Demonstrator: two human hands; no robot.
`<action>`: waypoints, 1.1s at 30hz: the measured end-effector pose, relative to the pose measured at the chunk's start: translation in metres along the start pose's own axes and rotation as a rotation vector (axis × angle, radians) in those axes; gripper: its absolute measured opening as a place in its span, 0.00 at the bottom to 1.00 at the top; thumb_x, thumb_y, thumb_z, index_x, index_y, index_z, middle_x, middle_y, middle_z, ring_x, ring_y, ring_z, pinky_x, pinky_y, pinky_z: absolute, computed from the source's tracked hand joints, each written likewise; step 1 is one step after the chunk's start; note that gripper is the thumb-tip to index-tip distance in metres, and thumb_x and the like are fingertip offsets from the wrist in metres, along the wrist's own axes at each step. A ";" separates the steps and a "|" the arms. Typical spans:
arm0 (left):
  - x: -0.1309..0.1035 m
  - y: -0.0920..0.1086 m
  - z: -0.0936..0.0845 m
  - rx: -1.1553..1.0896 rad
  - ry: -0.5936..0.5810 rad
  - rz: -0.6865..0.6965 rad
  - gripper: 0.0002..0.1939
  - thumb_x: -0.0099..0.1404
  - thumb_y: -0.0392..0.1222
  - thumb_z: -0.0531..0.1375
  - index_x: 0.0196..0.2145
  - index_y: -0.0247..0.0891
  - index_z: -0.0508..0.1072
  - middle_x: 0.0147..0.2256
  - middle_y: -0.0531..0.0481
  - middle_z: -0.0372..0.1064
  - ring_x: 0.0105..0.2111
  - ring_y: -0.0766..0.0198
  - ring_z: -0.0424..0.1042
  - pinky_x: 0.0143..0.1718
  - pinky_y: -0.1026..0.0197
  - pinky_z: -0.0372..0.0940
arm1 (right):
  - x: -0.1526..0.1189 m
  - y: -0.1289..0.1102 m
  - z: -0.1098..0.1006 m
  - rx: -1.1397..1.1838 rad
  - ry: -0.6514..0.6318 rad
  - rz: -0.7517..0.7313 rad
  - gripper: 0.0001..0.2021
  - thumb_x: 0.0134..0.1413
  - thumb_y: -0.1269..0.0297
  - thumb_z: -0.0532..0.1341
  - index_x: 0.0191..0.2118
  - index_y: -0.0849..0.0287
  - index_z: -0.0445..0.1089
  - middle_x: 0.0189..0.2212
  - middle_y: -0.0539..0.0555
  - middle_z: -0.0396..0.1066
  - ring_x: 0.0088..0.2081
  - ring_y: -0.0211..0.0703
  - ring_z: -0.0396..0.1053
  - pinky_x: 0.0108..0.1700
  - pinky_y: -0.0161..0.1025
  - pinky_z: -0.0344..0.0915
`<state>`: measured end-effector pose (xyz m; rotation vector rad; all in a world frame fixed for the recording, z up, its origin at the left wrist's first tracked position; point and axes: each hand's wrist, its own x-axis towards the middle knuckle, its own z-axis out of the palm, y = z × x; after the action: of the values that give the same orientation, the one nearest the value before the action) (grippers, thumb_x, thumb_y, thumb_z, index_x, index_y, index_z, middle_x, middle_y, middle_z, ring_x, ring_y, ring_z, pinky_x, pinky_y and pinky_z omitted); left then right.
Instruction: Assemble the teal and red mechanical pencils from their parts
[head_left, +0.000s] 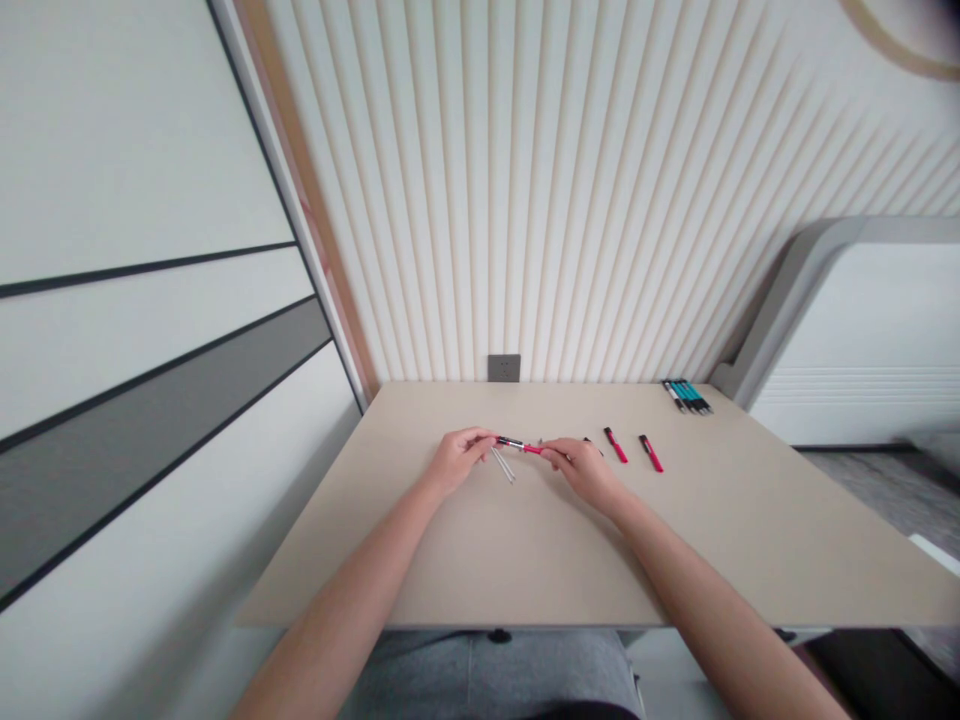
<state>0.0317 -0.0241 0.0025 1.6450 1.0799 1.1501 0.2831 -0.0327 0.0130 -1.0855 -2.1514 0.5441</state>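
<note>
Between my two hands, just above the table, is a red and black pen [517, 443]. My left hand [457, 458] pinches its black end, and my right hand [581, 468] has its fingers closed on the red end. Thin white rods [504, 465] lie on the table beside my left fingertips. To the right of my right hand lie a red pen with a black end [616, 445] and another like it [651, 453]. A small dark piece shows behind my right hand, too hidden to make out.
Several teal and black pens [688, 397] lie side by side at the back right of the beige table [525, 560]. A grey socket [504, 368] is on the ribbed wall behind. A white cabinet stands at the left, and a grey-edged white panel at the right.
</note>
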 end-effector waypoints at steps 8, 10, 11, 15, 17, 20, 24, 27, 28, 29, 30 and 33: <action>-0.001 0.002 0.003 0.008 0.002 0.009 0.18 0.58 0.51 0.63 0.39 0.34 0.74 0.30 0.48 0.73 0.26 0.67 0.67 0.26 0.66 0.61 | 0.001 0.002 0.002 0.007 0.010 -0.001 0.18 0.63 0.54 0.51 0.38 0.58 0.75 0.25 0.52 0.72 0.27 0.39 0.67 0.33 0.35 0.61; -0.001 0.002 0.003 -0.012 -0.012 0.009 0.16 0.58 0.50 0.63 0.38 0.34 0.72 0.29 0.49 0.71 0.26 0.68 0.66 0.27 0.66 0.61 | 0.000 0.001 0.002 0.054 0.012 0.005 0.17 0.62 0.54 0.53 0.39 0.58 0.75 0.26 0.53 0.73 0.27 0.39 0.67 0.33 0.35 0.61; -0.001 0.002 0.003 -0.020 -0.018 0.008 0.16 0.58 0.49 0.63 0.38 0.34 0.72 0.28 0.50 0.70 0.26 0.68 0.66 0.27 0.66 0.61 | 0.000 0.001 0.003 0.086 0.014 0.015 0.17 0.61 0.54 0.53 0.40 0.58 0.75 0.27 0.53 0.73 0.27 0.39 0.68 0.33 0.36 0.62; 0.000 0.001 0.003 -0.045 -0.031 -0.020 0.16 0.58 0.49 0.63 0.38 0.34 0.71 0.29 0.50 0.69 0.26 0.68 0.65 0.28 0.65 0.62 | 0.001 0.000 0.006 0.251 0.093 0.106 0.18 0.58 0.52 0.56 0.42 0.59 0.75 0.27 0.53 0.74 0.29 0.40 0.68 0.34 0.37 0.64; 0.001 0.001 0.004 -0.058 -0.065 -0.046 0.17 0.58 0.49 0.63 0.40 0.34 0.71 0.31 0.47 0.71 0.26 0.68 0.66 0.28 0.65 0.62 | 0.002 0.001 0.007 0.357 0.164 0.145 0.18 0.55 0.51 0.59 0.41 0.60 0.74 0.28 0.54 0.74 0.29 0.41 0.68 0.33 0.38 0.65; 0.000 -0.001 0.007 -0.059 -0.149 -0.063 0.17 0.59 0.49 0.62 0.41 0.33 0.72 0.35 0.45 0.73 0.26 0.68 0.65 0.27 0.66 0.61 | 0.004 0.002 0.008 0.477 0.239 0.162 0.18 0.51 0.49 0.62 0.38 0.61 0.74 0.28 0.55 0.74 0.28 0.40 0.67 0.31 0.38 0.65; -0.002 -0.002 0.011 -0.016 -0.194 -0.060 0.16 0.59 0.49 0.61 0.40 0.34 0.73 0.31 0.48 0.72 0.25 0.68 0.64 0.26 0.66 0.58 | 0.006 -0.001 0.006 0.529 0.273 0.168 0.18 0.49 0.50 0.64 0.38 0.61 0.73 0.25 0.53 0.72 0.25 0.38 0.65 0.28 0.35 0.63; -0.002 -0.003 0.011 0.012 -0.208 -0.070 0.17 0.60 0.49 0.61 0.40 0.34 0.73 0.26 0.52 0.68 0.24 0.68 0.63 0.24 0.66 0.56 | 0.005 -0.007 0.004 0.513 0.277 0.155 0.17 0.51 0.50 0.62 0.35 0.61 0.72 0.25 0.53 0.73 0.25 0.38 0.65 0.29 0.35 0.62; -0.002 -0.002 0.011 0.009 -0.215 -0.075 0.17 0.60 0.49 0.61 0.41 0.34 0.73 0.25 0.52 0.67 0.24 0.68 0.63 0.24 0.66 0.55 | 0.005 -0.008 0.003 0.501 0.285 0.149 0.17 0.52 0.50 0.61 0.34 0.61 0.72 0.25 0.53 0.73 0.26 0.38 0.65 0.30 0.36 0.62; -0.003 -0.002 0.011 0.001 -0.221 -0.079 0.16 0.60 0.49 0.61 0.40 0.34 0.73 0.25 0.52 0.67 0.24 0.68 0.63 0.24 0.67 0.55 | 0.005 -0.010 0.002 0.488 0.293 0.145 0.17 0.54 0.50 0.60 0.33 0.61 0.72 0.25 0.53 0.72 0.26 0.38 0.65 0.30 0.36 0.62; -0.003 -0.002 0.011 -0.009 -0.230 -0.083 0.16 0.60 0.49 0.61 0.40 0.34 0.73 0.26 0.52 0.68 0.24 0.68 0.63 0.24 0.67 0.55 | 0.006 -0.012 0.001 0.477 0.297 0.141 0.17 0.55 0.50 0.59 0.33 0.61 0.72 0.25 0.53 0.72 0.27 0.38 0.65 0.31 0.36 0.63; -0.003 0.000 0.012 -0.049 -0.274 -0.087 0.15 0.60 0.49 0.61 0.39 0.34 0.72 0.28 0.50 0.69 0.25 0.68 0.63 0.25 0.67 0.56 | 0.007 -0.016 -0.001 0.464 0.284 0.110 0.16 0.57 0.52 0.57 0.32 0.60 0.73 0.26 0.53 0.71 0.28 0.38 0.65 0.32 0.36 0.62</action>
<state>0.0430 -0.0294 -0.0007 1.6447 0.9310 0.8590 0.2724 -0.0361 0.0257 -0.9548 -1.6204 0.8360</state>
